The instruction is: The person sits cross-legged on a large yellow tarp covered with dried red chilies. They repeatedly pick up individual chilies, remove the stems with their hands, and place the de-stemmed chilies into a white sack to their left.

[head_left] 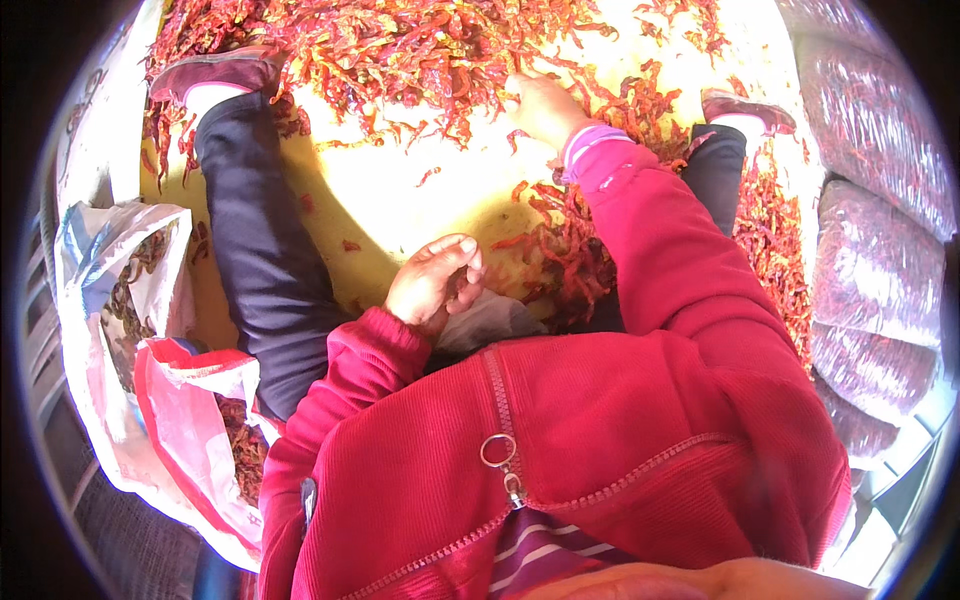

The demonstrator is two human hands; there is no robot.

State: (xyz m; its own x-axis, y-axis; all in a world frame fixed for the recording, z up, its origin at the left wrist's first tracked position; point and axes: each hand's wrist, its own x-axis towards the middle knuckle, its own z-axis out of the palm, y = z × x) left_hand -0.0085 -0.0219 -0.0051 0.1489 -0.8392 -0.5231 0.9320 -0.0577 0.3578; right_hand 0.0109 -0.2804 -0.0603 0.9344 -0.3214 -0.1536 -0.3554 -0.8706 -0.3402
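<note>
Nearest is a red jacket (420, 500), its zip (495, 395) running down the front, with a striped shirt (545, 545) showing at the neck. Past it, dark trouser legs (265, 250) spread wide over a bright yellow surface (385, 195). Dried red chillies (400, 60) lie in a broad heap at the far side, between and beyond the shoes (220, 75); a smaller heap (580, 250) lies nearer, under the right sleeve. At the heap's near edge is the right hand (548, 108), fingers partly bent; I cannot tell whether they grip a chilli. Above the yellow surface, near the lap, the left hand (432, 285) is half closed, fingers curled beneath the thumb; whether it holds anything is unclear. On the left stand a white bag (85, 340) and a red-and-white bag (165, 400), both with contents showing; on the right, clear plastic packs (875, 130) are stacked.
</note>
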